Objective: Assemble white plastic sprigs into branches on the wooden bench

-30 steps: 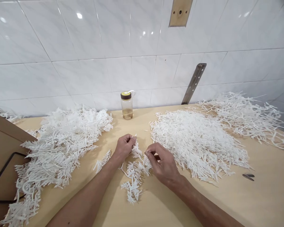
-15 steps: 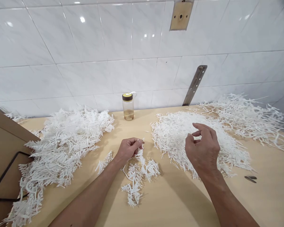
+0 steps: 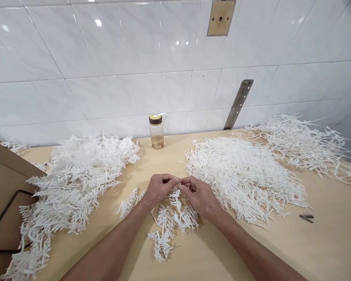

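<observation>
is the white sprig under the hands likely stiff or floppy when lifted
The white sprig is probably light, given its thin strands. It looks somewhat floppy, since one stem curves. Its many splayed tips could snag or tangle easily.

The person's left hand [image 3: 160, 190] and right hand [image 3: 201, 195] are both bare, with slim fingers, thumbs and wrists all uncovered; the nails show too small to make out their shape. The left forearm [image 3: 112, 236] and right forearm [image 3: 242, 239] are bare too, as far as the bottom edge of the view, each smooth in outline, narrow at the wrist and steadily thicker toward the elbow.
</observation>
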{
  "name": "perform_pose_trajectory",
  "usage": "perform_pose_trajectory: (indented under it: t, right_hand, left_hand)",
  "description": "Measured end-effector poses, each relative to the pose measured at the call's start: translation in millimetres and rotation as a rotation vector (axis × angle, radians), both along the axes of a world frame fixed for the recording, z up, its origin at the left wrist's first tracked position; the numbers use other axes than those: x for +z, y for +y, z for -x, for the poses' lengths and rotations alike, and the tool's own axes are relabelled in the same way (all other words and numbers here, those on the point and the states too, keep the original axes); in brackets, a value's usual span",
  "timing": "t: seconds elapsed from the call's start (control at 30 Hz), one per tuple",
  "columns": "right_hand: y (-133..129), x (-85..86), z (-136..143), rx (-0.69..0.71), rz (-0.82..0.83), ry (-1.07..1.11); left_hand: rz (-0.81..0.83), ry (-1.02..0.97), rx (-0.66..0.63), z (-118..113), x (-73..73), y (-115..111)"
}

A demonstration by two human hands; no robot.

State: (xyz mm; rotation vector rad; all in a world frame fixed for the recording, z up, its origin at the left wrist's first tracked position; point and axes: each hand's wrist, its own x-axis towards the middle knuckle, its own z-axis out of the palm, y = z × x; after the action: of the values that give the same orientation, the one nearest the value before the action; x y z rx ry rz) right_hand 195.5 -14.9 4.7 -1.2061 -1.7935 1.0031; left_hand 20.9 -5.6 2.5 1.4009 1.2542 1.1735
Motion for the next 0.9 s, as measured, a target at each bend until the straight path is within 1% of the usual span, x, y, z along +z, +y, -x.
perform_pose_trajectory:
  t: [0.07, 0.13, 0.2, 0.27, 0.33, 0.47, 0.57, 0.63, 0.73, 0.9]
  right_hand:
    - [2.4, -1.6, 0.6, -0.019, 0.045, 0.026]
    - [3.8, -2.2, 1.1, -0.002, 0.118, 0.062]
    - [4.1, -2.3, 1.7, 0.012, 0.193, 0.122]
    - [3.9, -2.0, 1.7, -0.012, 0.235, 0.194]
    - [3.7, -1.2, 0.8, -0.059, 0.232, 0.243]
    - [3.5, 1.7, -2.0, -0.120, 0.170, 0.268]
    - [3.5, 1.5, -2.0, -0.130, 0.155, 0.282]
    - [3.7, -0.2, -1.2, -0.122, 0.158, 0.295]
    - [4.3, -3.2, -0.3, -0.111, 0.152, 0.285]
    - [5.0, -5.3, -1.1, -0.087, 0.155, 0.275]
  left_hand:
    - [0.030, -0.030, 0.002, -0.1, -1.2, 0.7]
    - [0.055, -0.070, -0.009, -0.1, -0.9, 0.5]
    - [0.064, -0.099, -0.019, 0.2, 0.3, -0.6]
    - [0.061, -0.110, -0.021, 1.0, 2.0, -2.3]
    - [0.047, -0.100, -0.041, 2.2, 4.0, -4.5]
    - [0.023, -0.017, -0.160, 4.4, 9.7, -8.1]
    - [0.049, 0.030, -0.255, 5.7, 13.3, -8.9]
    - [0.061, 0.050, -0.295, 6.6, 14.0, -8.3]
    - [0.061, 0.058, -0.308, 7.8, 11.8, -6.4]
    - [0.079, -0.039, -0.280, 9.6, 6.4, -4.4]
